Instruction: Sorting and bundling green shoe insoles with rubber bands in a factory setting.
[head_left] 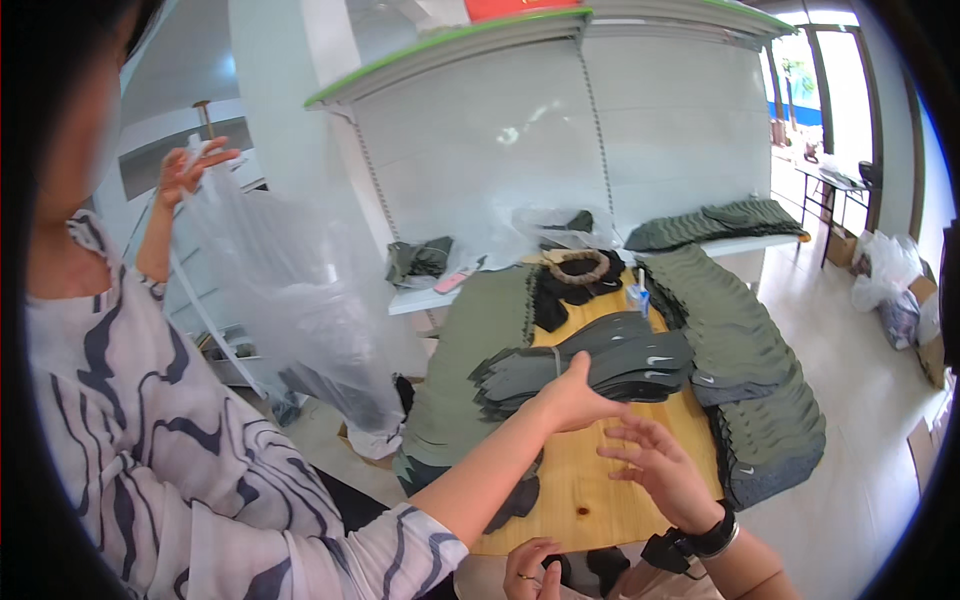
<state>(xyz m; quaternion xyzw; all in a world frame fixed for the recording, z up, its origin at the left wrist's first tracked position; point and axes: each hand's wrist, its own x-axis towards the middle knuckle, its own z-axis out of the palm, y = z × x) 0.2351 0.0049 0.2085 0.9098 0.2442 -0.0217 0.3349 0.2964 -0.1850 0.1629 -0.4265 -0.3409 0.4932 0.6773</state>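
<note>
My right hand (660, 465), with a dark band on its wrist, is held over the near part of a wooden table (590, 480). Its fingers are spread and hold nothing. At the bottom edge my left hand (533, 570) shows only in part, fingers loosely curved and apart, a ring on one. Just beyond my right hand, a co-worker's hand (580, 400) rests on a banded bundle of dark grey-green socks (630, 360). The co-worker's other hand (195, 165) holds up a clear plastic bag (290, 270).
Sock stacks line the table's left (470, 340) and right (740, 330) sides. Farther back are a brown ring (580, 268), black cloth (550, 308) and a white-blue pen-like item (639, 292). A white shelf unit (480, 150) stands behind; the co-worker (180, 430) is close on my left.
</note>
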